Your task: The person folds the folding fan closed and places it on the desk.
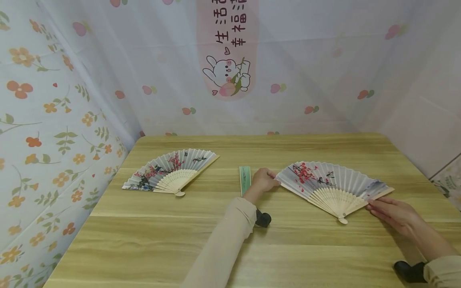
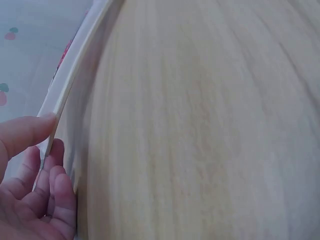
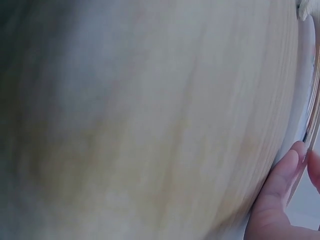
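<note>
An unfolded folding fan (image 1: 329,182) with red blossoms and pale wooden ribs lies between my two hands, its pivot end toward me. My left hand (image 1: 264,181) pinches the outer end of its left guard stick. In the left wrist view, thumb and fingers of that hand (image 2: 42,185) close on the fan's edge (image 2: 70,75). On the opposite side, my right hand (image 1: 396,214) holds the right guard stick, thumb on one face and fingers on the other. The right wrist view catches this hand (image 3: 277,205) at the fan's edge (image 3: 301,100).
A second unfolded fan (image 1: 174,172), with pink blossoms, lies at the left of the wooden table (image 1: 151,236). A slim green card (image 1: 245,180) lies just left of my left hand. Patterned curtains (image 1: 306,72) hang behind the table and along its left side.
</note>
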`<action>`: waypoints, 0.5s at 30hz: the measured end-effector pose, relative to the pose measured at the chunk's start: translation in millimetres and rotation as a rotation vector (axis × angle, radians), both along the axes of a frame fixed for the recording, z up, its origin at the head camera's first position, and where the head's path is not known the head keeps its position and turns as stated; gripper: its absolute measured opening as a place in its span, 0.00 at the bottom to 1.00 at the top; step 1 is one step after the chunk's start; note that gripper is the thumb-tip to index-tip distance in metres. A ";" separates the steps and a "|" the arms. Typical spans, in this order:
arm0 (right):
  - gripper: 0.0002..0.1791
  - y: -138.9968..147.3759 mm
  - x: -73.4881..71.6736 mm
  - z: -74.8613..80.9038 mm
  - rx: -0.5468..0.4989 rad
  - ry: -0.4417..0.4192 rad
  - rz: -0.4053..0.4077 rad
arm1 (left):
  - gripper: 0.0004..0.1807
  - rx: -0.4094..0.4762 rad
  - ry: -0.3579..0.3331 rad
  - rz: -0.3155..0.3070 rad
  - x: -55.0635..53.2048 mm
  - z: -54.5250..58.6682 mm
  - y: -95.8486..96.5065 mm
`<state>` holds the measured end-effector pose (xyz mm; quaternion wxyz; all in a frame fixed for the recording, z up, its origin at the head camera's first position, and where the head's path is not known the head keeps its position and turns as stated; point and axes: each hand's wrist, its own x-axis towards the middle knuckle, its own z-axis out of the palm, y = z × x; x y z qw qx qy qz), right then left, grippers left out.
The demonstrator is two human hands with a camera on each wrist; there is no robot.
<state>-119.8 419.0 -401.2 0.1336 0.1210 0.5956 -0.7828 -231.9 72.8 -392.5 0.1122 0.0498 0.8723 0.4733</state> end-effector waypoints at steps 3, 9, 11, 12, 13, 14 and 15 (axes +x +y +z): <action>0.07 1.2 0.2 0.3 -0.008 0.012 0.010 | 0.09 0.074 -0.042 0.017 1.0 1.4 0.1; 0.07 0.6 -0.6 5.4 -0.023 -0.007 0.012 | 0.11 0.286 -0.101 0.042 2.2 0.7 -0.2; 0.07 -0.5 -0.9 8.0 -0.047 -0.016 0.005 | 0.11 0.360 -0.129 0.050 2.2 0.0 -0.4; 0.08 -1.1 -1.1 9.2 -0.064 -0.021 0.006 | 0.12 0.406 -0.152 0.059 2.0 -0.5 -0.3; 0.09 -1.6 -1.1 10.4 -0.082 -0.019 0.011 | 0.13 0.451 -0.178 0.070 2.0 -0.7 -0.4; 0.09 -2.0 -1.1 11.5 -0.098 -0.017 0.015 | 0.14 0.485 -0.200 0.081 2.1 -0.7 -0.3; 0.10 -2.6 -0.9 12.6 -0.109 -0.011 0.020 | 0.15 0.521 -0.222 0.093 2.2 -0.8 -0.1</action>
